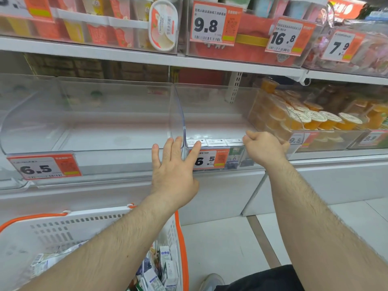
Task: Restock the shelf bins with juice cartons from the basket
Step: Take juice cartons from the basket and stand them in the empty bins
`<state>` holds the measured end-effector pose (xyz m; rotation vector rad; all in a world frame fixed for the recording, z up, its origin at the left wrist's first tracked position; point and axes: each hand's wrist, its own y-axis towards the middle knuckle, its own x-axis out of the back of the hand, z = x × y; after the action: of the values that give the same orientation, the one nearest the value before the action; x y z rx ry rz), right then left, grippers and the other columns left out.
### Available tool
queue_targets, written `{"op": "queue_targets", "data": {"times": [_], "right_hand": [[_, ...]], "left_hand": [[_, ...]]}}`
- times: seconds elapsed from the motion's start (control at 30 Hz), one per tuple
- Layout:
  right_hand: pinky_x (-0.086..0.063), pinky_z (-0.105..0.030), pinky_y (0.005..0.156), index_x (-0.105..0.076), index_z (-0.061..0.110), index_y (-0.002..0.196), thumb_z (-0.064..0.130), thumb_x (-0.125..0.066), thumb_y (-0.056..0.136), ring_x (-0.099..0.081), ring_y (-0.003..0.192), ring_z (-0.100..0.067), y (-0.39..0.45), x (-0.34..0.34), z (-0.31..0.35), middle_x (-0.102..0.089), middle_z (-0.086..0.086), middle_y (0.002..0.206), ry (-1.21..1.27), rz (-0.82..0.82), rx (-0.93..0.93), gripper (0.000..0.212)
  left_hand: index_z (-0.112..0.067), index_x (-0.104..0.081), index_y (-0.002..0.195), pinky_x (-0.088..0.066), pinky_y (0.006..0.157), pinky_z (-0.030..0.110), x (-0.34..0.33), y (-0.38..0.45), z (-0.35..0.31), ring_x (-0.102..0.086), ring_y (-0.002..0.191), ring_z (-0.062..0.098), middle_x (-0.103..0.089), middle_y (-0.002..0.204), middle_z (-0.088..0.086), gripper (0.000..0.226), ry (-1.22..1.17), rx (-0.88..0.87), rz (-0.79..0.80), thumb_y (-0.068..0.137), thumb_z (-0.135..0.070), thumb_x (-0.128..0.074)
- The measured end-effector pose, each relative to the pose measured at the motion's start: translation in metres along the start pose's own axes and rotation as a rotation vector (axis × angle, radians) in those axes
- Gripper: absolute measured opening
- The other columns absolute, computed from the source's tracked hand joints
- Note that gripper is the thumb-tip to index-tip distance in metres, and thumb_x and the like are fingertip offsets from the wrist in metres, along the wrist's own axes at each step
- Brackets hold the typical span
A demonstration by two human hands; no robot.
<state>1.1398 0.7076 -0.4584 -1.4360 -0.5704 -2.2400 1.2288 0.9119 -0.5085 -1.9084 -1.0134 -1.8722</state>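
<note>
- Left hand [174, 164]: fingers straight, flat against the front of the clear bin [210, 122] at its left corner, index finger on the price tag [210, 159]. Holds nothing.
- Right hand [265, 147]: fingers curled at the bin's right front corner, over the end of the carton row; whether it grips a carton or the rim, cannot tell.
- Juice cartons [216, 141]: one row stands at the bin front, tops showing just behind the tag; the rest of the bin is bare.
- Basket [180, 238]: on the floor lower left, under the left forearm, with more cartons in it [165, 267].
- Left-hand bin [94, 122]: nothing in it.
- Step, as a guess: squaring or steadying the front row, early in filling.
- Next calls for: a hand freed, a reach down to the basket, a carton picked and set upright behind the row.
</note>
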Motion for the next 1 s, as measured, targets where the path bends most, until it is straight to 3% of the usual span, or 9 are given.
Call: {"op": "queue_targets", "data": {"times": [0.17, 0.37, 0.43, 0.5, 0.57, 0.63, 0.7, 0.8, 1.0], "right_hand": [[-0.01, -0.049, 0.117, -0.053, 0.04, 0.138, 0.042, -0.029, 0.099, -0.038, 0.138, -0.022, 0.001, 0.0, 0.002, -0.052, 0.007, 0.145, -0.122, 0.077, -0.03, 0.045], [0.006, -0.061, 0.115, -0.033, 0.039, 0.151, 0.059, -0.009, 0.098, -0.005, 0.151, -0.034, -0.013, -0.005, 0.01, -0.027, -0.007, 0.161, -0.236, 0.14, -0.053, 0.061], [0.0, -0.06, 0.116, -0.039, 0.034, 0.149, 0.057, -0.015, 0.099, -0.008, 0.15, -0.033, -0.022, -0.006, 0.014, -0.025, -0.009, 0.161, -0.239, -0.018, -0.022, 0.06], [-0.01, -0.055, 0.114, -0.056, 0.025, 0.137, 0.05, -0.03, 0.099, -0.022, 0.143, -0.032, -0.036, -0.012, 0.023, -0.039, -0.01, 0.153, -0.148, -0.255, 0.122, 0.052], [-0.02, -0.046, 0.106, -0.069, 0.018, 0.117, 0.042, -0.043, 0.094, -0.039, 0.129, -0.031, -0.054, -0.025, 0.039, -0.058, -0.007, 0.133, 0.001, -0.44, 0.369, 0.042], [-0.026, -0.036, 0.092, -0.075, 0.017, 0.097, 0.038, -0.05, 0.087, -0.052, 0.11, -0.029, -0.077, -0.045, 0.06, -0.069, -0.002, 0.109, 0.119, -0.501, 0.622, 0.034], [-0.024, -0.032, 0.08, -0.075, 0.018, 0.084, 0.037, -0.05, 0.083, -0.058, 0.096, -0.028, -0.104, -0.069, 0.081, -0.071, 0.001, 0.092, 0.187, -0.369, 0.809, 0.031], [-0.026, -0.033, 0.079, -0.075, 0.018, 0.083, 0.038, -0.046, 0.084, -0.061, 0.091, -0.028, -0.14, -0.104, 0.103, -0.072, 0.001, 0.087, 0.116, -0.004, 0.984, 0.034], [-0.045, -0.037, 0.098, -0.065, 0.025, 0.123, 0.038, -0.051, 0.094, -0.058, 0.116, -0.022, -0.167, -0.174, 0.106, -0.065, 0.001, 0.124, -0.434, 0.783, 0.879, 0.035]], "left_hand": [[-0.036, 0.011, 0.153, 0.022, 0.11, 0.052, 0.001, 0.0, 0.001, 0.015, 0.148, 0.03, 0.009, 0.161, 0.012, 0.088, 0.001, -0.007, 0.008, 0.09, -0.034, -0.051], [-0.037, 0.021, 0.15, 0.028, 0.109, 0.045, 0.005, -0.004, 0.008, 0.034, 0.143, 0.025, 0.028, 0.158, 0.011, 0.099, -0.133, -0.037, 0.043, 0.087, -0.03, -0.055], [-0.034, 0.018, 0.152, 0.025, 0.114, 0.039, 0.01, -0.014, 0.018, 0.032, 0.144, 0.021, 0.026, 0.159, 0.008, 0.098, -0.236, -0.087, -0.016, 0.087, -0.027, -0.056], [-0.029, 0.005, 0.155, 0.02, 0.117, 0.035, 0.01, -0.036, 0.037, 0.025, 0.147, 0.016, 0.018, 0.162, 0.003, 0.092, -0.304, -0.117, -0.086, 0.087, -0.024, -0.057], [-0.024, -0.013, 0.155, 0.012, 0.12, 0.035, 0.003, -0.06, 0.062, 0.009, 0.15, 0.014, 0.002, 0.164, 0.0, 0.084, -0.367, -0.075, -0.112, 0.085, -0.022, -0.06], [-0.023, -0.028, 0.152, -0.001, 0.12, 0.035, -0.008, -0.084, 0.088, -0.011, 0.149, 0.015, -0.018, 0.161, -0.002, 0.074, -0.411, 0.041, -0.042, 0.086, -0.022, -0.062], [-0.023, -0.04, 0.146, -0.019, 0.117, 0.035, -0.018, -0.105, 0.112, -0.032, 0.139, 0.019, -0.039, 0.152, -0.002, 0.063, -0.463, 0.168, 0.064, 0.087, -0.021, -0.063], [-0.022, -0.054, 0.135, -0.039, 0.106, 0.033, -0.032, -0.133, 0.141, -0.05, 0.124, 0.016, -0.055, 0.135, -0.003, 0.048, -0.535, 0.307, 0.186, 0.087, -0.018, -0.063], [-0.021, -0.062, 0.119, -0.044, 0.08, 0.02, -0.063, -0.165, 0.176, -0.06, 0.1, 0.012, -0.063, 0.114, -0.004, 0.03, -0.619, 0.454, 0.494, 0.09, -0.017, -0.06]]}}
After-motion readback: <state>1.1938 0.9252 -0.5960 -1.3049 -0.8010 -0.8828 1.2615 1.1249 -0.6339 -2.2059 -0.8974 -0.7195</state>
